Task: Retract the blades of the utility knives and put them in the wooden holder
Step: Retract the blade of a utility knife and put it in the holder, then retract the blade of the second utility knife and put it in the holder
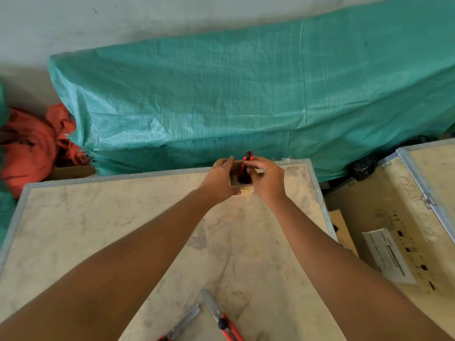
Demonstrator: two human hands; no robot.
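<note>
A small wooden holder stands near the far edge of the crate top. My left hand grips its left side. My right hand pinches a red and black utility knife that stands upright, its lower end inside the holder. Two more red utility knives lie at the near edge with their blades out: one to the left, the other to the right. Their handles run out of view.
The work surface is a plywood crate top with metal edging. A second crate with a white label sits to the right. A green tarp covers a bulk behind. Red cloth lies at the left.
</note>
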